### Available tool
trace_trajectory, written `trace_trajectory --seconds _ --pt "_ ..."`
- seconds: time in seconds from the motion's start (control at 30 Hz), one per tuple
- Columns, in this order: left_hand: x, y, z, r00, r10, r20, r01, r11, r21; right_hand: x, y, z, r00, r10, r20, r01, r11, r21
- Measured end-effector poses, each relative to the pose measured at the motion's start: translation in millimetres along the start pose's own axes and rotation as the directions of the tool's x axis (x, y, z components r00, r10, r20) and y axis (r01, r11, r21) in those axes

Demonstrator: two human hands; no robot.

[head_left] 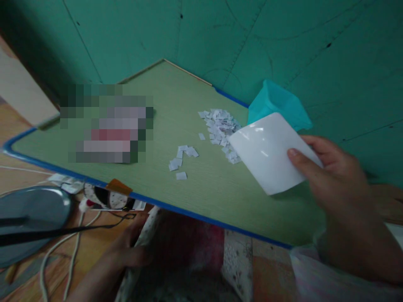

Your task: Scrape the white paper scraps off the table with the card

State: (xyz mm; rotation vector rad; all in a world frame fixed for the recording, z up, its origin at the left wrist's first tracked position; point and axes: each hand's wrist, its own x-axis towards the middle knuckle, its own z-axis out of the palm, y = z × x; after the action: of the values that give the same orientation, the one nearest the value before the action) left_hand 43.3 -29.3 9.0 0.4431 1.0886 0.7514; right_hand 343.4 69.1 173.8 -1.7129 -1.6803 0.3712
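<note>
My right hand pinches a square white glossy sheet by its right edge, thumb on top and fingers underneath. The sheet is tilted above the table and partly covers a heap of small white paper pieces. Left of the heap, several more paper pieces lie scattered. Below the table's front edge, my left hand grips the pale speckled rim of something with a dark and reddish middle; its kind is unclear. Some of the left fingers are hidden.
The light green table has a blue edge. A turquoise open container stands behind the sheet against the green wall. A blurred-out item lies at left. Beneath are a round grey stool top and white cables.
</note>
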Motion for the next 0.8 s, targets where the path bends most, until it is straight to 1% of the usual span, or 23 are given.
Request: trace_trajectory --seconds 0.07,0.1,0.13,0.17,0.2,0.27,0.33,0.37,0.43,0.5,0.53,0.63,0.7,0.8 --pt "0 -2 -0.6 0.999 -0.024 0.031 0.025 0.999 -0.048 4 -3 0 0.994 -0.051 -0.095 0.056 0.997 0.05" --pt "-1 -2 -0.6 1.0 -0.018 0.025 0.019 0.999 -0.041 5 -6 1 0.988 -0.075 -0.135 0.085 0.994 0.069" --pt "-1 -1 -0.3 1.0 -0.011 0.01 0.011 1.0 -0.02 7 -9 2 0.983 -0.096 -0.156 0.111 0.99 0.085" --pt "-1 0 0.1 1.0 -0.015 0.001 0.015 1.0 -0.011 8 -13 5 0.982 -0.113 -0.151 0.128 0.987 0.098" --pt "-1 1 0.5 1.0 -0.023 0.003 0.023 1.0 -0.016 9 -16 8 0.985 -0.127 -0.115 0.139 0.985 0.106" --pt "1 3 1.0 1.0 -0.013 0.002 0.013 1.0 -0.015 10 -25 21 0.988 -0.152 0.019 0.149 0.984 0.1" --pt "2 3 0.5 0.999 0.047 -0.017 -0.046 0.998 0.039 11 -32 36 0.969 -0.195 0.153 0.186 0.98 0.068" --pt "3 2 -0.1 0.997 0.068 -0.021 -0.067 0.996 0.059 12 -34 44 0.955 -0.226 0.19 0.222 0.974 0.044" --pt "4 0 -1.6 0.999 0.053 -0.002 -0.052 0.998 0.034 14 -36 56 0.933 -0.263 0.244 0.275 0.961 -0.014" --pt "3 -2 -2.7 1.0 0.016 0.02 -0.015 1.0 -0.024 18 -33 61 0.925 -0.266 0.272 0.294 0.953 -0.069" --pt "2 -3 -2.8 1.0 0.01 0.016 -0.009 0.999 -0.036 20 -31 61 0.928 -0.256 0.271 0.289 0.953 -0.091" --pt "0 -2 -2.0 1.0 -0.011 0.004 0.012 0.998 -0.056 24 -22 54 0.955 -0.198 0.221 0.231 0.963 -0.138" --pt "0 0 -1.0 1.0 -0.03 0.005 0.03 0.998 -0.054 23 -20 50 0.967 -0.171 0.19 0.2 0.969 -0.146" --pt "2 3 0.5 1.0 0.001 -0.002 -0.001 1.0 0.004 15 -25 48 0.959 -0.195 0.205 0.22 0.969 -0.108"
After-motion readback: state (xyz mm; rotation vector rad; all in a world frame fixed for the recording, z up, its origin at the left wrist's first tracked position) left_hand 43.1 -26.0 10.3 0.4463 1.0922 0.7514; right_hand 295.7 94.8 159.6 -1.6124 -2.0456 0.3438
